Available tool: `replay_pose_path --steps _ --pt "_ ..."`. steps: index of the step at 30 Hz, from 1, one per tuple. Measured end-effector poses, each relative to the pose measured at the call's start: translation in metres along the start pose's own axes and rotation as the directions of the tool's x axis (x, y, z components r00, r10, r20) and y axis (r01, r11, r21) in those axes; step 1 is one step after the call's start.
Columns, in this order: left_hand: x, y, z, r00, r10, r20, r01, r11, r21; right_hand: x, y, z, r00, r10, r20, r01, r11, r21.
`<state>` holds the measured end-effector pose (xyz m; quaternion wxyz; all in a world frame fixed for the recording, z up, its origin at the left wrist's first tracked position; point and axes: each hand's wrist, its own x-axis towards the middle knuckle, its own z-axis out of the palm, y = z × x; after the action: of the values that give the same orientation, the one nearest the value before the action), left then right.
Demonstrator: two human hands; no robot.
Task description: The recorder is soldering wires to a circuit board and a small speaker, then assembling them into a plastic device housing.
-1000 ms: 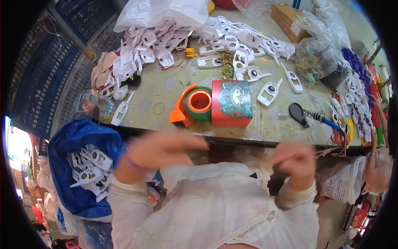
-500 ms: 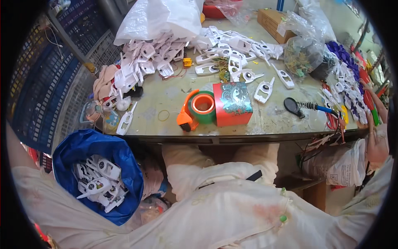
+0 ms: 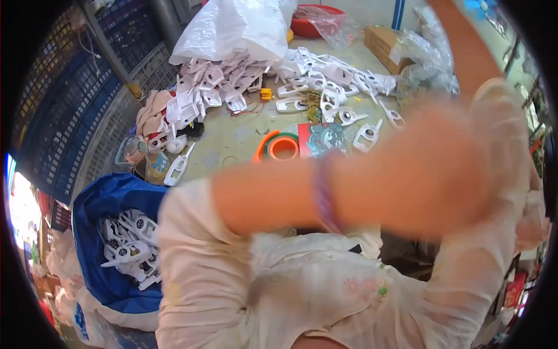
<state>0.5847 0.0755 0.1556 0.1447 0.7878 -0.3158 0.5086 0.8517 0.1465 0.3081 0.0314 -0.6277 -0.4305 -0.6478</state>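
Observation:
My left forearm crosses the view from lower left to right, a purple band at its wrist. My left hand is smeared by motion in front of my right sleeve; its fingers cannot be made out, nor whether it touches the sleeve. My right forearm rises out of the top edge, with the hand out of view. Partly behind the left arm are an orange tape dispenser with a green roll and a red and teal box. White plastic housings lie heaped on the table.
At the left, a blue bag holds several white housings. Blue crates stand beside the table. Toward the back are a white plastic sack, a red basin, a cardboard box and clear plastic bags.
Both my arms have come up into view from the sides. The left has swung across to the right, the right has risen past the top edge. They now hide the table's right part.

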Motion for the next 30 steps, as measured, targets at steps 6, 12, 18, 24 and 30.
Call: replay_pose_path --steps 6,12,18,24,30 --pt "-0.013 0.08 0.08 0.994 0.032 0.102 -0.016 0.988 -0.151 -0.075 -0.05 0.068 0.928 -0.289 -0.234 0.312 0.948 0.066" --pt "-0.027 0.045 0.061 0.856 -0.26 0.447 0.516 0.365 -0.775 -0.073 -0.016 0.13 0.761 0.57 0.31 -0.605 0.452 0.656" --pt "-0.072 0.013 0.097 0.794 -0.463 0.394 0.605 0.666 -0.437 -0.038 0.014 0.151 0.434 0.504 0.747 -0.562 -0.496 0.662" --pt "-0.092 0.005 0.067 0.744 0.058 0.666 0.403 0.756 -0.516 -0.006 -0.094 -0.03 0.921 0.29 0.258 -0.275 0.018 0.961" --pt "-0.104 -0.138 -0.001 0.828 -0.313 0.465 0.092 0.894 0.438 -0.071 -0.253 -0.234 0.811 -0.496 -0.31 0.162 -0.319 0.934"
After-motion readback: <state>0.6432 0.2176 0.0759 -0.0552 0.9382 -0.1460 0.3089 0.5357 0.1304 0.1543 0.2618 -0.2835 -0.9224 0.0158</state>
